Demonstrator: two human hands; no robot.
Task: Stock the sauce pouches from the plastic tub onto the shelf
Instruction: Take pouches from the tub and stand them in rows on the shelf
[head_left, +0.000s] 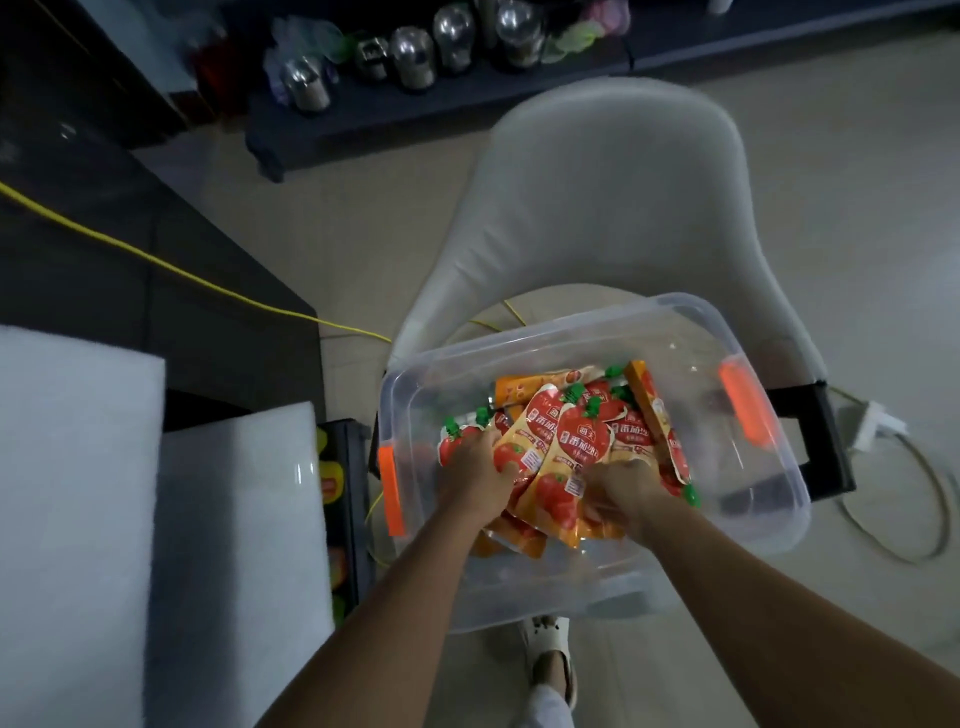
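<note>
Our left hand (475, 467) and right hand (618, 488) both curl their fingers onto sauce pouches (582, 436) heaped beneath and just beyond our fingertips, inside the plastic tub (758, 530).

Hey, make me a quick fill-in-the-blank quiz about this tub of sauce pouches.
The clear plastic tub rests on a white ____.
The left hand and right hand grip sauce pouches whose caps are ____.
The tub's latches are ____.
A ____ cable runs in from the left.
Missing words: chair; green; orange; yellow.
</note>
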